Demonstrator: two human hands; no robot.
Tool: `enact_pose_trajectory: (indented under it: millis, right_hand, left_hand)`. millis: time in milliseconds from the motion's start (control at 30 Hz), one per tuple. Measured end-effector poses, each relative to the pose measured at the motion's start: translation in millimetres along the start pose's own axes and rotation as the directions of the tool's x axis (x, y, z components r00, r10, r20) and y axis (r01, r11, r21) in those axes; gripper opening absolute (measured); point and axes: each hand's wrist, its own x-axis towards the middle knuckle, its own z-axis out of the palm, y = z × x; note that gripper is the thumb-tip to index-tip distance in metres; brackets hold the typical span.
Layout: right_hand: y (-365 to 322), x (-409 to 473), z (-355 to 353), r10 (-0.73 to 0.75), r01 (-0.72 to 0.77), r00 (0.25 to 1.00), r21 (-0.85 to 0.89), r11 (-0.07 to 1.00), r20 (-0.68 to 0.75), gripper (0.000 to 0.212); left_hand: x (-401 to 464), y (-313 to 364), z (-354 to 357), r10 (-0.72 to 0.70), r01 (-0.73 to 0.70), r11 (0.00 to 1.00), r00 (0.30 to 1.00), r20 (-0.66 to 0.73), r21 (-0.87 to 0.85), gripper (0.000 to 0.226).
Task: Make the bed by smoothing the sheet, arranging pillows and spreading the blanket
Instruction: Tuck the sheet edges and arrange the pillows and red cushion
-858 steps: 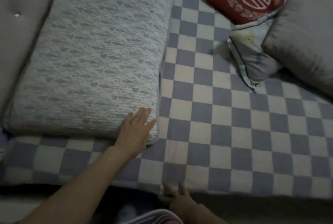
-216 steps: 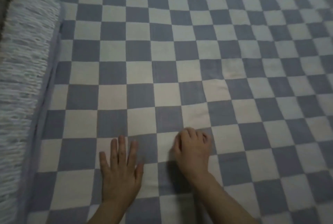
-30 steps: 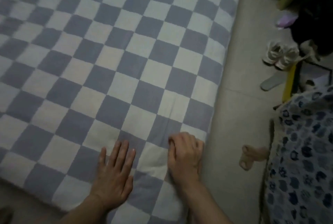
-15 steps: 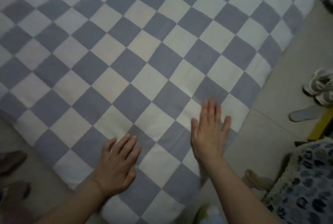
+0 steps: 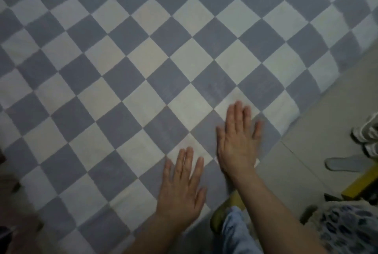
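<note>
The blue-grey and cream checkered cotton sheet (image 5: 143,65) is spread flat over the bed, its corner near the lower right beside the pale tiled floor (image 5: 319,131). Both hands are laid palm-down on it with fingers straight, holding nothing: the left hand (image 5: 182,188) nearer the corner edge, the right hand (image 5: 238,141) just beside it, further in.

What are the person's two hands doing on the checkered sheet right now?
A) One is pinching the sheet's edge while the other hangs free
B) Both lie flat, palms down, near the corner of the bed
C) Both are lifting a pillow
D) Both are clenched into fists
B: the left hand and right hand rest flat with straight fingers on the checkered sheet.
</note>
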Motion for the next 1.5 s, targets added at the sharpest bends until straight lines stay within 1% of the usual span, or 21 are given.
enact_pose_trajectory:
  millis: [67, 133, 167, 200, 267, 333, 400, 433, 533, 633, 667, 767, 833, 900, 967, 1033, 1067, 1267, 1367, 1433, 1500]
  right_hand:
    - [29.6, -15.0, 1.1, 0.105, -0.105, 0.994, 0.027, 0.994, -0.005, 0.058]
    - [50.4, -22.2, -3.4, 0.097, -0.098, 0.995, 0.052, 0.994, 0.016, 0.058]
    - [56.2, -22.1, -5.3, 0.088, -0.089, 0.996, 0.084, 0.992, 0.015, 0.057]
    - [64.0, -21.8, -8.2, 0.107, -0.108, 0.994, 0.143, 0.984, 0.012, 0.058]
    - [74.5, -24.5, -11.3, 0.226, -0.220, 0.974, 0.324, 0.920, 0.021, 0.060]
    - [77.7, -27.2, -15.6, 0.310, -0.297, 0.950, 0.438, 0.849, 0.043, 0.066]
    - [73.5, -36.7, -11.7, 0.279, -0.291, 0.955, 0.510, 0.810, 0.101, 0.069]
    - [69.8, -46.2, -5.8, 0.281, -0.307, 0.951, 0.544, 0.781, 0.133, 0.068]
    - [52.2, -71.7, 5.7, 0.310, -0.410, 0.912, 0.657, 0.633, 0.270, 0.058]
    - [27.3, -106.1, 15.4, 0.282, -0.540, 0.840, 0.659, 0.524, 0.464, 0.044]
    - [18.0, -115.6, 18.9, 0.276, -0.605, 0.794, 0.656, 0.452, 0.542, 0.042]
    - [-6.7, -135.8, 30.1, 0.232, -0.795, 0.604, 0.599, 0.096, 0.763, 0.040]
    - [-17.4, -142.2, 33.8, 0.242, -0.846, 0.510, 0.532, -0.030, 0.825, 0.031]
    - [-23.9, -148.5, 31.7, 0.292, -0.848, 0.449, 0.506, -0.159, 0.844, 0.027]
    - [-28.8, -153.3, 27.6, 0.340, -0.788, 0.412, 0.518, -0.334, 0.846, 0.024]
    - [-33.7, -159.1, 26.0, 0.371, -0.721, 0.385, 0.527, -0.451, 0.845, 0.018]
    - [-37.3, -161.3, 24.6, 0.379, -0.699, 0.388, 0.536, -0.474, 0.840, 0.018]
    - [-51.7, -177.0, 22.1, 0.452, -0.607, 0.528, 0.692, -0.390, 0.718, 0.025]
    - [-53.8, -177.9, 17.1, 0.450, -0.608, 0.602, 0.744, -0.277, 0.660, 0.023]
    - [-53.0, -174.5, 12.4, 0.442, -0.634, 0.620, 0.746, -0.205, 0.648, 0.027]
    - [-48.3, -174.5, 10.0, 0.472, -0.668, 0.638, 0.743, -0.053, 0.608, 0.028]
  left_hand:
    - [-4.9, 9.8, -3.4, -0.001, 0.001, 1.000, 1.000, 0.025, -0.002, 0.067]
    - [3.2, 12.1, -12.7, 0.010, -0.010, 1.000, 1.000, 0.008, -0.021, 0.056]
    - [9.8, 9.0, -18.1, 0.007, -0.009, 0.999, 0.999, -0.036, -0.045, 0.047]
    - [17.9, 9.4, -23.6, -0.018, 0.011, 0.996, 0.996, -0.092, -0.086, 0.037]
    - [35.0, 7.5, -33.9, -0.122, 0.094, 0.982, 0.978, -0.172, -0.162, 0.028]
    - [47.4, 4.9, -40.7, -0.244, 0.212, 0.962, 0.950, -0.196, -0.170, 0.031]
    - [47.0, 2.7, -35.1, -0.355, 0.340, 0.933, 0.923, -0.151, -0.118, 0.042]
    - [40.1, 2.4, -29.6, -0.381, 0.370, 0.923, 0.917, -0.115, -0.105, 0.049]
    - [20.8, 5.4, -19.6, -0.348, 0.340, 0.933, 0.936, -0.050, -0.121, 0.058]
    - [11.3, -0.7, -24.3, -0.271, 0.260, 0.952, 0.961, -0.055, -0.164, 0.055]
    - [10.4, -5.9, -27.7, -0.241, 0.226, 0.959, 0.968, -0.072, -0.171, 0.053]
    - [5.1, -25.6, -32.7, -0.112, 0.092, 0.981, 0.988, -0.109, -0.171, 0.048]
    - [-0.4, -34.8, -31.4, -0.029, 0.018, 0.991, 0.996, -0.082, -0.130, 0.050]
    - [-9.4, -39.4, -27.2, 0.010, -0.014, 0.995, 0.999, -0.043, -0.094, 0.053]
    - [-17.6, -41.5, -22.8, 0.020, -0.022, 0.996, 1.000, -0.023, -0.088, 0.055]
    - [-23.4, -41.8, -19.9, 0.026, -0.028, 0.995, 0.999, -0.022, -0.095, 0.058]
    - [-25.1, -42.1, -18.9, 0.026, -0.028, 0.994, 0.999, -0.023, -0.102, 0.059]
    - [-34.2, -41.7, -14.7, 0.019, -0.028, 0.986, 0.998, -0.060, -0.165, 0.062]
    - [-34.2, -41.1, -14.9, 0.011, -0.025, 0.983, 0.997, -0.075, -0.181, 0.063]
    - [-34.4, -40.0, -16.1, 0.009, -0.024, 0.983, 0.997, -0.082, -0.180, 0.063]
    - [-34.5, -40.2, -16.6, 0.010, -0.024, 0.982, 0.997, -0.078, -0.188, 0.064]
